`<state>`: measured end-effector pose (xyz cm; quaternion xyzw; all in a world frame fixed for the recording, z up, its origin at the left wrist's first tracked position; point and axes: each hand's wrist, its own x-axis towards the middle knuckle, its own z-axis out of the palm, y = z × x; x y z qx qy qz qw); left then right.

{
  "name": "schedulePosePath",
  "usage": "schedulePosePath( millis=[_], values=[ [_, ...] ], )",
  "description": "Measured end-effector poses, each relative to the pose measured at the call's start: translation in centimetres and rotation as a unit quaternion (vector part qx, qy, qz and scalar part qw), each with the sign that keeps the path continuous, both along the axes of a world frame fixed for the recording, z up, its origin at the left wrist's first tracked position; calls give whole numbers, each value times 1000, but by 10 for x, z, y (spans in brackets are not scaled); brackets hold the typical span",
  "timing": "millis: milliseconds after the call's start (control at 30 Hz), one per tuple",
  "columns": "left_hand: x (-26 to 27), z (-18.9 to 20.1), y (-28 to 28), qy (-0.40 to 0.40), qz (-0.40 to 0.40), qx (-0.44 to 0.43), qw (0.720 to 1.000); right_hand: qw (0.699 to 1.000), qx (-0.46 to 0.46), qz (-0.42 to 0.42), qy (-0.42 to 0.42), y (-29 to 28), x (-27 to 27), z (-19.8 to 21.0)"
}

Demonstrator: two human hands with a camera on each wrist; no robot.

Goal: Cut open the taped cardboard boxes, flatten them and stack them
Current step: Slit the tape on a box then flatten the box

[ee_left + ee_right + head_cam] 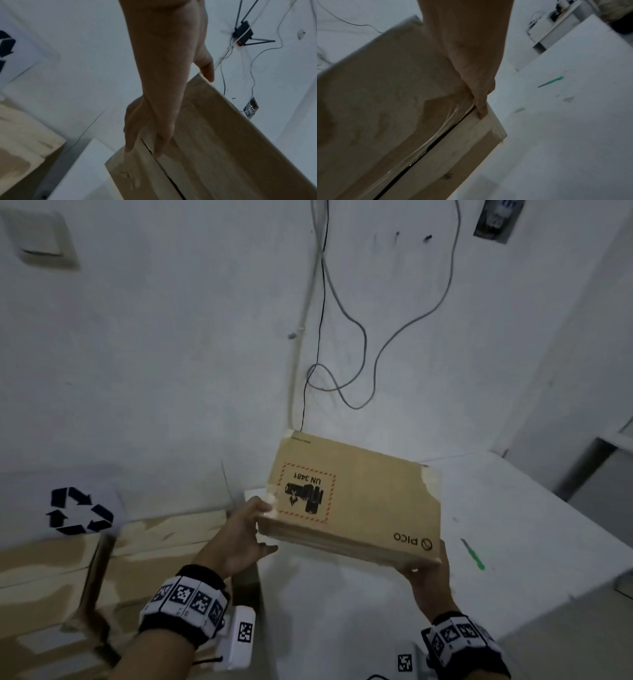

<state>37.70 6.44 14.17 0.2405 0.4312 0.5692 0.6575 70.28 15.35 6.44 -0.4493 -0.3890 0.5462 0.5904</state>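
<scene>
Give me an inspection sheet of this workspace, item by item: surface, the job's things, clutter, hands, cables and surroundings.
Surface: white table, scuffed in places.
Job's things: PICO cardboard box held up above the table, clear tape along its underside seam, the seam gaping; more cardboard boxes at the left; green-handled cutter lying on the table to the right.
Clutter: nothing seen.
Hands: left hand grips the box's left end; right hand supports its near right corner, fingers curled under at the seam.
Cables: grey and black cables hang loose down the wall behind the box.
Surroundings: white wall, recycling sign, wall socket, router.
</scene>
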Motion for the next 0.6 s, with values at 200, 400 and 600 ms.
schedulePosePath(
  millis=[200, 400, 600],
  values=[
    [33, -40, 30, -44, 13, -12, 999, 997, -63, -37, -3, 20, 25, -31],
    [57, -105, 56, -70, 51, -26, 996, 981, -172, -81, 43, 63, 52, -61],
    [100, -138, 88, 145, 228, -88, 959, 974, -216, -50, 54, 110, 69, -62]
  ],
)
